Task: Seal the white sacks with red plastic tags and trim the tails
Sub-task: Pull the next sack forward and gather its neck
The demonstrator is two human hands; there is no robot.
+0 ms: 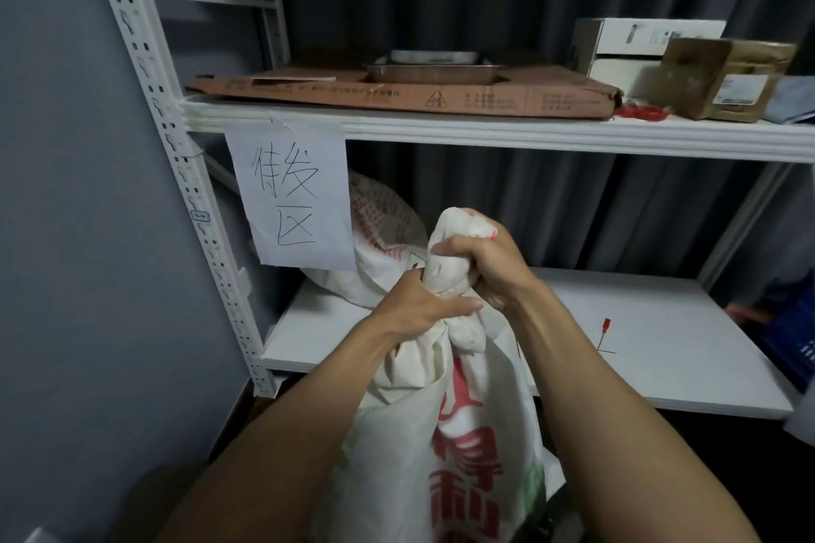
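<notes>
A white sack (410,450) with red lettering stands upright in front of me, its mouth gathered into a twisted neck. My left hand (419,306) clamps the neck low down. My right hand (480,260) is closed around the bunched cloth just above it. A second white sack (379,225) lies on the lower shelf behind my hands. One red plastic tag (605,333) rests on the lower shelf to the right, apart from both hands. A small heap of red tags (641,112) sits on the upper shelf.
A white metal rack (617,134) faces me, with a handwritten paper sign (291,194) hanging from the upper shelf. Up there lie flattened cardboard (397,93), a metal tray (432,66) and several boxes (723,75). A blue object (794,344) stands at the right edge.
</notes>
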